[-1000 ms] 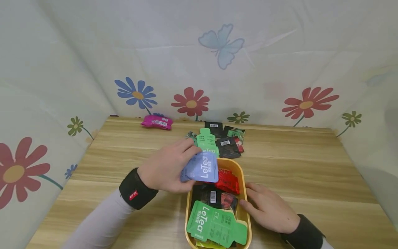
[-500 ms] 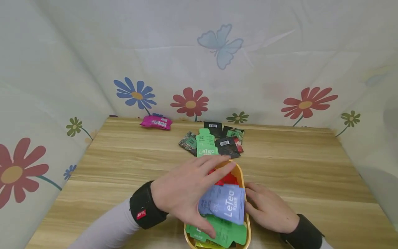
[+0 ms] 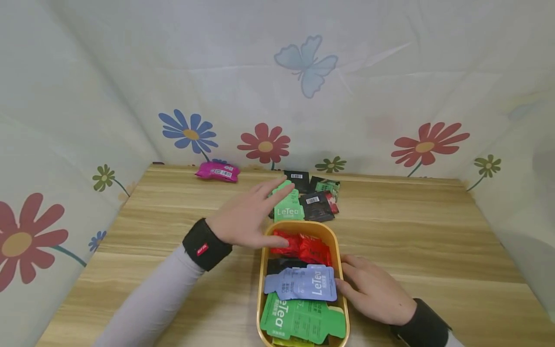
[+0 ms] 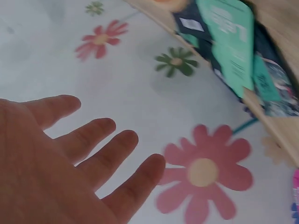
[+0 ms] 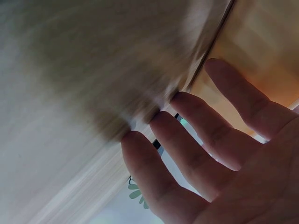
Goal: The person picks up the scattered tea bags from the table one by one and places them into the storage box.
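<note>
My left hand (image 3: 247, 214), fingers spread and holding nothing, hovers above the far left corner of the yellow bin (image 3: 336, 250). In the head view its fingertips overlap a green LeTea pouch (image 3: 288, 210) lying behind the bin. The left wrist view also shows this hand (image 4: 60, 163) with its fingers extended. Inside the bin, a blue LeTea pouch (image 3: 301, 284) lies across black packaging, behind a green pouch (image 3: 303, 320); red packets (image 3: 310, 248) fill the far end. My right hand (image 3: 375, 291) rests on the table, its extended fingers against the bin's right side.
Several dark sachets (image 3: 318, 206) lie around the green pouch behind the bin. A magenta packet (image 3: 218, 171) sits at the table's back left edge. A floral cloth (image 3: 368, 96) hangs along the back and sides of the wooden table (image 3: 416, 226).
My left hand has let go of the blue pouch, which now lies in the bin, then moved away to the green pouch behind it. The right hand has stayed in place.
</note>
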The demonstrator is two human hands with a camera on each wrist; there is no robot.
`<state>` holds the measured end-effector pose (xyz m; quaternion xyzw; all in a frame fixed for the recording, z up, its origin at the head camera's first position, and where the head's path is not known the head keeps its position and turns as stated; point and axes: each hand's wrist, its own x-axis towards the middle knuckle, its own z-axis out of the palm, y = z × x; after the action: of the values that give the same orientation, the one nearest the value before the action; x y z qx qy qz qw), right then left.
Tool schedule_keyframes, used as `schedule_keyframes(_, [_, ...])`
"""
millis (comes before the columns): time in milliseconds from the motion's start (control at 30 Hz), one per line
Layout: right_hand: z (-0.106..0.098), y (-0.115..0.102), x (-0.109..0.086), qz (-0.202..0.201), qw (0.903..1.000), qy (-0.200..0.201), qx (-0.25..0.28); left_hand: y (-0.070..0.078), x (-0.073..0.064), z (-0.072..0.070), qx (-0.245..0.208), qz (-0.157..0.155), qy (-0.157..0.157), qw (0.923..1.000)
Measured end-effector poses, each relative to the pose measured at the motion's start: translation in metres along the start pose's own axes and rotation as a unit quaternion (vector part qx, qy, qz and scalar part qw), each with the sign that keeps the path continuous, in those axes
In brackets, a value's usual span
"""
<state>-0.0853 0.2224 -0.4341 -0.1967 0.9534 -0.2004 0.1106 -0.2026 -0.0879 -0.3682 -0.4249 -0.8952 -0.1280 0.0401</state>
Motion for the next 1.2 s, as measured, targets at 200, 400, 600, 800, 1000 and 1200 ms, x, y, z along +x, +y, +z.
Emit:
schedule_keyframes(200, [0.001,0.001,0.000,0.004,1.0000,-0.006,0.002,-0.043,0.021,0.018,0.007,-0.042,-0.032,0.9986])
schedule_keyframes(400, [0.001,0.001,0.000,0.007,0.9999,-0.008,0.007,-0.067,0.045,0.043,0.029,-0.081,-0.066,0.9941])
schedule_keyframes(600, [0.002,0.001,0.000,0.006,0.9998,-0.015,0.014,-0.075,0.062,0.075,0.055,-0.084,-0.107,0.9893])
schedule_keyframes(800, [0.002,0.001,0.000,0.005,0.9998,-0.016,0.013,-0.068,0.069,0.087,0.089,-0.068,-0.147,0.9829])
schedule_keyframes(1000, [0.001,0.000,0.000,0.014,0.9995,-0.022,0.016,-0.060,0.069,0.083,0.071,-0.063,-0.144,0.9850])
schedule_keyframes(1200, [0.001,0.001,0.000,0.013,0.9996,-0.020,0.013,-0.068,0.062,0.086,0.064,-0.058,-0.137,0.9868])
